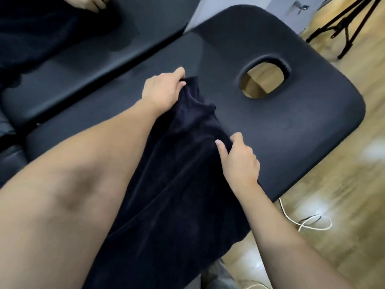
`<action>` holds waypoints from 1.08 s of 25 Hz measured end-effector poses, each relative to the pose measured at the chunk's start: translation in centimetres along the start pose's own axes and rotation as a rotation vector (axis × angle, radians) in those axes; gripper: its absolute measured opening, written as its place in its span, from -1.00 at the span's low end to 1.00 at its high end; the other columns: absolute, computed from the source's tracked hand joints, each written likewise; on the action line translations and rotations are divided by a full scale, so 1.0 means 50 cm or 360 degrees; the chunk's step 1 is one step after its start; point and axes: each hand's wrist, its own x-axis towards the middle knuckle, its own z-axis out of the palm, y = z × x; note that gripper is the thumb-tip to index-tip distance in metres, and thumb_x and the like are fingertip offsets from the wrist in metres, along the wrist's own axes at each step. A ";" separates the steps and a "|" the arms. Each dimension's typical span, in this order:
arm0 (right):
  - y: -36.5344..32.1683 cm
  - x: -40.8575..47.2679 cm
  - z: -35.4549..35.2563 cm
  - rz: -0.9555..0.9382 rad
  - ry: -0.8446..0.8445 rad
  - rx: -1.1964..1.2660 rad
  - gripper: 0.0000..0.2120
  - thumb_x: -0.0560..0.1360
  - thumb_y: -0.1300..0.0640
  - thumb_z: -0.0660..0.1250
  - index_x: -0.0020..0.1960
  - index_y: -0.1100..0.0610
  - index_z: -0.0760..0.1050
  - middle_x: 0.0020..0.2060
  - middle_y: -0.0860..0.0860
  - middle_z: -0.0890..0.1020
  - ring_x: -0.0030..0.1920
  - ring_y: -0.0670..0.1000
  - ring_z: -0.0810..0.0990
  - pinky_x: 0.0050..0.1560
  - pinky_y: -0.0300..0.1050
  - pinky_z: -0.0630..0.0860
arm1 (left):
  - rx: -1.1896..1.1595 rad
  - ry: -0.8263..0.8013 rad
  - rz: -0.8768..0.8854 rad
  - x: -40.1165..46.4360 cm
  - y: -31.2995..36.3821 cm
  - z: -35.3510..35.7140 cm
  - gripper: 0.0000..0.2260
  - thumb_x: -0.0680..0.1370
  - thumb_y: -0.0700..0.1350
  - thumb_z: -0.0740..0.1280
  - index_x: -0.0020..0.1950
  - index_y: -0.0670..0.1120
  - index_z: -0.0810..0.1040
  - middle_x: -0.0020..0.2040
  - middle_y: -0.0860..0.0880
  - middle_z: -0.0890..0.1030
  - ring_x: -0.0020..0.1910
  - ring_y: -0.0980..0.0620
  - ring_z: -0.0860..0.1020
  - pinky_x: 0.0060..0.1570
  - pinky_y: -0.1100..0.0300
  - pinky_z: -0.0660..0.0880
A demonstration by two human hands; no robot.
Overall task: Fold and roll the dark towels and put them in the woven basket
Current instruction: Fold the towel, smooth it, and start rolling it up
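Note:
A dark towel (179, 180) hangs bunched between my hands, above the near edge of a black padded massage table (302, 126). My left hand (162, 88) grips the towel's top end, fingers curled over the cloth. Lower and to the right, my right hand (239, 157) pinches the towel's right edge between thumb and fingers. The towel's lower part drapes down past the table edge toward me. No woven basket is in view.
The table has an oval face hole (262, 79). Another person's hand (94, 3) rests on dark cloth (41, 34) on a second black table at the top left. A tripod (341, 24) stands on the wooden floor; a white cable (312, 223) lies there.

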 end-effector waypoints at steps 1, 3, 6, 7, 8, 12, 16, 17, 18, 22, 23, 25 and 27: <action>0.013 0.005 -0.001 0.0053 -0.0027 -0.0039 -0.65 0.63 -0.25 0.14 0.03 0.05 0.33 -0.25 0.05 0.56 -0.29 0.15 0.41 -0.24 -0.01 0.34 | 0.0017 0.0045 -0.0068 0.010 -0.006 -0.001 -0.82 0.70 0.05 0.09 0.15 -0.02 0.38 0.00 -0.18 0.63 -0.08 -0.31 0.55 -0.12 -0.04 0.37; 0.049 0.000 0.000 0.0107 0.0002 -0.0145 -0.64 0.65 -0.21 0.14 0.03 0.09 0.39 -0.23 0.12 0.62 -0.31 0.16 0.41 -0.26 -0.01 0.33 | 0.0010 0.0134 -0.0276 0.025 -0.028 0.002 -0.81 0.70 0.06 0.09 0.14 -0.02 0.39 0.01 -0.20 0.63 -0.04 -0.32 0.56 -0.11 -0.04 0.35; 0.074 -0.021 0.001 0.0053 0.0096 -0.0234 -0.66 0.65 -0.19 0.13 0.00 0.10 0.36 -0.36 0.12 0.59 -0.40 0.18 0.40 -0.34 -0.03 0.31 | -0.0129 0.0204 -0.0569 0.042 -0.052 0.005 -0.81 0.69 0.06 0.11 0.13 -0.01 0.42 0.05 -0.15 0.63 0.06 -0.28 0.55 -0.02 -0.03 0.37; 0.076 -0.021 0.001 0.0061 0.0088 -0.0217 -0.65 0.64 -0.21 0.14 0.00 0.09 0.37 -0.37 0.10 0.57 -0.40 0.18 0.40 -0.34 -0.02 0.33 | -0.0168 0.0211 -0.0604 0.049 -0.051 0.009 -0.81 0.69 0.06 0.12 0.12 0.00 0.43 0.06 -0.13 0.63 0.08 -0.26 0.55 -0.01 -0.01 0.37; 0.078 -0.017 0.000 0.0089 0.0072 -0.0186 -0.64 0.63 -0.25 0.15 0.01 0.07 0.38 -0.38 0.06 0.55 -0.38 0.18 0.41 -0.32 -0.02 0.34 | -0.0197 0.0222 -0.0626 0.058 -0.047 0.012 -0.82 0.69 0.06 0.13 0.12 0.00 0.44 0.06 -0.11 0.63 0.08 -0.24 0.54 0.00 0.00 0.37; 0.095 -0.021 -0.012 0.0150 -0.0044 -0.0207 -0.52 0.52 -0.43 0.15 -0.13 0.00 0.37 -0.41 -0.06 0.47 -0.33 0.15 0.49 -0.27 -0.04 0.36 | -0.0141 0.0242 -0.0633 0.067 -0.020 0.022 -0.90 0.66 -0.04 0.21 0.16 0.00 0.43 0.14 -0.05 0.60 0.19 -0.15 0.49 0.15 -0.05 0.36; 0.097 -0.054 -0.019 0.0064 -0.0097 -0.0198 -0.55 0.52 -0.35 0.24 -0.09 0.06 0.43 -0.38 -0.02 0.50 -0.26 0.21 0.53 -0.24 -0.02 0.36 | 0.0093 0.0190 0.0088 -0.016 0.064 0.028 -0.80 0.61 -0.01 0.23 0.20 -0.02 0.46 0.16 -0.04 0.53 0.18 -0.15 0.46 0.13 -0.07 0.35; 0.099 -0.057 -0.023 0.0106 -0.0110 -0.0155 -0.57 0.52 -0.34 0.24 -0.05 0.04 0.42 -0.35 -0.03 0.50 -0.24 0.19 0.53 -0.24 -0.01 0.37 | 0.0092 0.0116 0.0391 -0.047 0.095 0.034 -0.80 0.61 -0.01 0.22 0.18 -0.03 0.49 0.13 -0.04 0.54 0.15 -0.14 0.47 0.11 -0.06 0.36; 0.104 -0.059 -0.030 0.0161 -0.0123 -0.0117 -0.57 0.50 -0.36 0.23 -0.05 0.02 0.41 -0.32 -0.05 0.51 -0.24 0.17 0.51 -0.24 -0.02 0.37 | 0.0082 0.0017 0.0688 -0.078 0.125 0.041 -0.80 0.61 -0.02 0.21 0.17 -0.03 0.51 0.12 -0.03 0.55 0.13 -0.13 0.49 0.09 -0.05 0.37; 0.169 -0.113 -0.064 0.0224 -0.0335 0.0004 -0.51 0.43 -0.40 0.31 -0.23 0.04 0.40 -0.35 -0.07 0.54 -0.26 0.09 0.54 -0.32 -0.03 0.42 | 0.0043 -0.0380 0.1142 -0.172 0.215 0.071 -0.73 0.65 -0.03 0.18 0.31 -0.02 0.53 0.23 0.01 0.56 0.18 -0.05 0.51 0.13 -0.01 0.42; 0.188 -0.135 -0.065 0.0194 -0.0367 0.0059 -0.52 0.44 -0.35 0.35 -0.25 0.07 0.40 -0.37 -0.04 0.53 -0.27 0.11 0.54 -0.32 -0.01 0.44 | 0.0055 -0.0409 0.1109 -0.184 0.224 0.078 -0.69 0.66 0.00 0.18 0.36 -0.01 0.51 0.28 0.02 0.54 0.23 -0.04 0.50 0.17 -0.02 0.43; 0.216 -0.178 -0.058 0.0113 -0.0266 0.0149 -0.56 0.50 -0.23 0.38 -0.28 0.10 0.35 -0.43 -0.03 0.49 -0.32 0.11 0.51 -0.33 -0.01 0.35 | 0.0112 -0.0471 0.1021 -0.206 0.231 0.092 -0.59 0.66 0.09 0.18 0.48 0.01 0.42 0.43 0.02 0.47 0.39 -0.03 0.42 0.29 -0.03 0.39; 0.234 -0.204 -0.053 0.0153 -0.0102 0.0389 -0.60 0.53 -0.15 0.37 -0.29 0.06 0.32 -0.44 -0.06 0.47 -0.38 -0.07 0.48 -0.36 -0.12 0.29 | 0.0180 -0.0599 0.0953 -0.231 0.238 0.105 -0.50 0.67 0.16 0.14 0.59 0.03 0.27 0.58 0.03 0.29 0.57 -0.01 0.22 0.49 -0.06 0.22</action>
